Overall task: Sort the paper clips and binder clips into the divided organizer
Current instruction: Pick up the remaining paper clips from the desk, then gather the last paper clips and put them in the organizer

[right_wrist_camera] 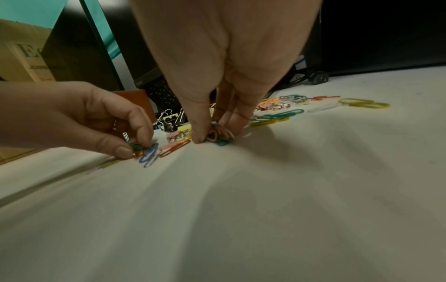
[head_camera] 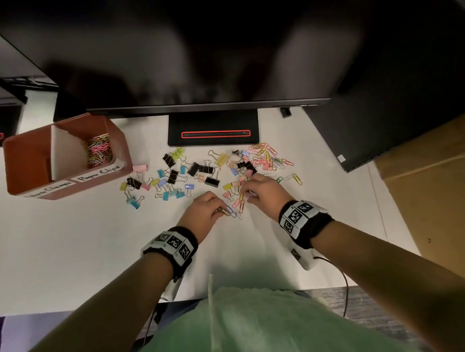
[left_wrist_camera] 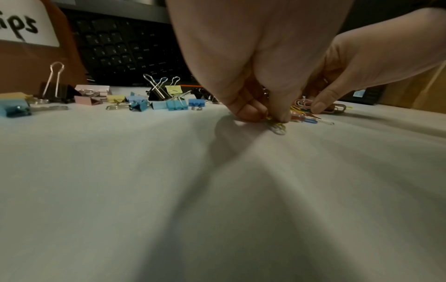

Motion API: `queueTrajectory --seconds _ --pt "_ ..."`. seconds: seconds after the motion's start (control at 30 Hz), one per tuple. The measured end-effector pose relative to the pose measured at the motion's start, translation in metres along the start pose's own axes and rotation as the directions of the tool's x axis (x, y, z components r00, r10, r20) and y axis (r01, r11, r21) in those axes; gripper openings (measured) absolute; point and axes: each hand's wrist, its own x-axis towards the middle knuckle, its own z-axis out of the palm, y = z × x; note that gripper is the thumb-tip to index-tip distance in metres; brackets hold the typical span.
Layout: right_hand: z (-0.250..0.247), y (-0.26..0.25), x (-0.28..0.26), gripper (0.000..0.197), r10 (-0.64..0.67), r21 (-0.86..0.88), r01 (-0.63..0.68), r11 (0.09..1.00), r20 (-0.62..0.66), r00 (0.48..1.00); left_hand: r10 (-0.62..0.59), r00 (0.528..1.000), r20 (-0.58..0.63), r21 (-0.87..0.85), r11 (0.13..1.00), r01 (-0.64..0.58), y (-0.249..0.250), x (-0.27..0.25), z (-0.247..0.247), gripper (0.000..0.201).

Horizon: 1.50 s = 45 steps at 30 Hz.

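Coloured paper clips [head_camera: 268,157] and binder clips [head_camera: 176,173] lie scattered on the white desk. A brown divided organizer [head_camera: 15,164] stands at the left, with paper clips [head_camera: 99,151] in its right compartment. My left hand [head_camera: 222,210] pinches several paper clips [right_wrist_camera: 138,147] against the desk; a blue clip [right_wrist_camera: 148,155] lies just beside them. My right hand [head_camera: 247,195] pinches a small bunch of pink and green paper clips [right_wrist_camera: 217,137] on the desk. In the left wrist view my left hand [left_wrist_camera: 272,118] holds yellow clips [left_wrist_camera: 278,127].
A black monitor [head_camera: 191,47] and its stand base [head_camera: 212,130] sit behind the clips. A keyboard [left_wrist_camera: 125,49] lies under the monitor. A cardboard box [head_camera: 439,190] stands off the desk's right side. The desk edge [head_camera: 246,294] runs close to my body.
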Motion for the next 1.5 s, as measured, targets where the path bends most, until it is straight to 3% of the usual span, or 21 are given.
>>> queueTrajectory --seconds 0.27,0.43,0.6,0.87,0.97,1.03,1.17,1.27,1.37,1.5 --pt "-0.003 0.005 -0.001 0.021 -0.047 -0.009 0.046 0.999 -0.052 0.998 0.004 0.999 -0.051 0.0 1.0 -0.004 -0.002 0.005 -0.005 0.009" --pt "-0.006 0.008 0.0 0.025 -0.054 0.021 0.057 0.998 -0.124 0.991 -0.064 0.998 -0.025 -0.056 0.996 0.063 0.003 0.008 -0.011 0.007" --pt "-0.016 -0.011 -0.005 0.02 -0.134 0.026 0.141 0.99 -0.183 0.974 -0.005 0.996 -0.093 -0.153 0.988 -0.01 0.011 -0.004 -0.04 0.01" --pt "-0.028 -0.123 0.034 0.014 -0.376 0.008 0.387 0.922 -0.217 0.901 -0.121 0.926 -0.357 -0.275 0.961 0.02 -0.033 -0.038 -0.147 0.013" --pt "-0.026 -0.185 0.067 0.015 -0.448 0.02 0.466 0.885 -0.24 0.861 -0.239 0.868 -0.435 -0.31 0.945 0.105 -0.061 -0.04 -0.189 0.016" --pt "-0.018 -0.224 0.092 0.015 -0.47 0.038 0.495 0.868 -0.256 0.845 -0.301 0.862 -0.408 -0.303 0.935 0.184 -0.079 -0.037 -0.212 0.017" --pt "0.006 -0.273 0.142 0.018 -0.397 0.092 0.426 0.9 -0.229 0.889 -0.288 0.933 -0.217 -0.176 0.951 0.253 -0.107 -0.034 -0.242 0.028" --pt "0.023 -0.283 0.165 0.029 -0.288 0.107 0.305 0.946 -0.154 0.945 -0.298 0.93 -0.214 -0.132 0.953 0.274 -0.109 -0.037 -0.253 0.05" --pt "0.027 -0.279 0.162 0.033 -0.27 0.166 0.295 0.941 -0.159 0.95 -0.313 0.919 -0.241 -0.122 0.949 0.291 -0.108 -0.043 -0.255 0.068" --pt "0.014 -0.24 0.129 0.025 -0.271 0.181 0.305 0.935 -0.192 0.943 -0.221 0.939 -0.265 -0.157 0.97 0.184 -0.096 -0.051 -0.238 0.063"
